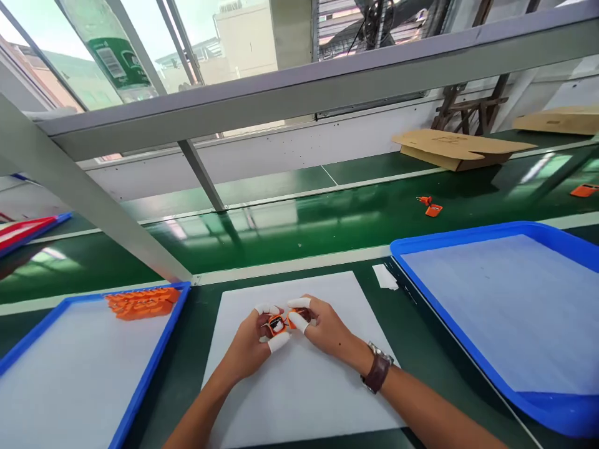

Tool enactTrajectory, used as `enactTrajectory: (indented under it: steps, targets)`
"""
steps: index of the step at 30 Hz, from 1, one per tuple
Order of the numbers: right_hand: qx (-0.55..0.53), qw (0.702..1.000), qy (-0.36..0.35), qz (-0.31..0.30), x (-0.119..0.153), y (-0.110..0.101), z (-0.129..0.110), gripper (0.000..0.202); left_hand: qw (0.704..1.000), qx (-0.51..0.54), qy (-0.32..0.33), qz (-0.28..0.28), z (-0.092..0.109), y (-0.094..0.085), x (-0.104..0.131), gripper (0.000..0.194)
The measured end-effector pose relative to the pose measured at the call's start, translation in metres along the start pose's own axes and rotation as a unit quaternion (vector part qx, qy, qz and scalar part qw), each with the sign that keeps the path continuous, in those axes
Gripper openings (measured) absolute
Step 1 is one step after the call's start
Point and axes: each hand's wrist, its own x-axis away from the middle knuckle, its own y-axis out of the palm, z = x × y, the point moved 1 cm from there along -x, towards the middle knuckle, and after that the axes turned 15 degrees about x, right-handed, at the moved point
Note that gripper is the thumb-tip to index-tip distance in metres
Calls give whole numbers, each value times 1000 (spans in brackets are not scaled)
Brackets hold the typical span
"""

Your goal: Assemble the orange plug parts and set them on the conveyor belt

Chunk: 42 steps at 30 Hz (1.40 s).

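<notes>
My left hand [250, 343] pinches a small orange plastic casing [277, 324] with a dark opening and something white inside. Close beside it, my right hand [327, 327] grips another orange piece [294, 319], partly covered by the fingers. Whether the two pieces are joined I cannot tell. White finger cots cover the thumb and a fingertip on both hands, and a watch with a brown strap [377, 373] is on my right wrist. Both hands are above a white sheet [299, 399] on the dark green table.
To the left, a blue-rimmed tray [154, 374] holds a row of orange parts [143, 304]. A larger blue tray [461, 340] is at right, near a white scrap [385, 277]. Beyond runs a green conveyor belt [299, 231] with orange parts [433, 211]; cardboard [458, 146] lies behind. A metal frame [290, 93] crosses above.
</notes>
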Motion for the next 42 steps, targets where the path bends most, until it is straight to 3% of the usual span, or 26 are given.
enactTrajectory:
  steps: [3,6,10,13,17,21,24,26,28,32,38,42]
  targets:
    - [53,993,-93,48,2,0,-1,28,996,84,-18,-33,3,1,-1,33]
    - [63,991,-109,49,5,2,-5,31,996,85,11,-11,0,1,-3,28]
    - [-3,999,26,22,5,10,-7,30,995,68,45,55,-13,-1,-3,21]
    - [-71,988,138,-3,5,14,-7,29,994,59,45,82,-20,0,-1,21]
    - [-90,982,163,-17,7,16,-13,27,994,59,56,75,-20,2,1,22]
    - [-47,991,125,-11,10,16,-16,26,992,64,71,81,-19,2,0,23]
    - [77,997,3,0,12,13,-14,36,990,68,76,96,-19,2,0,23]
    - [162,983,-84,0,12,11,-13,42,989,69,76,105,-19,1,0,22]
    - [213,969,-128,4,12,9,-12,40,988,71,81,109,-19,2,0,22]
    - [202,970,-131,8,12,6,-16,27,987,71,102,107,-17,2,0,22]
    - [97,994,-49,-6,12,10,-17,26,986,60,94,124,-17,2,-2,21]
    - [92,993,-72,-22,12,10,-16,29,986,65,84,131,-15,2,-3,19]
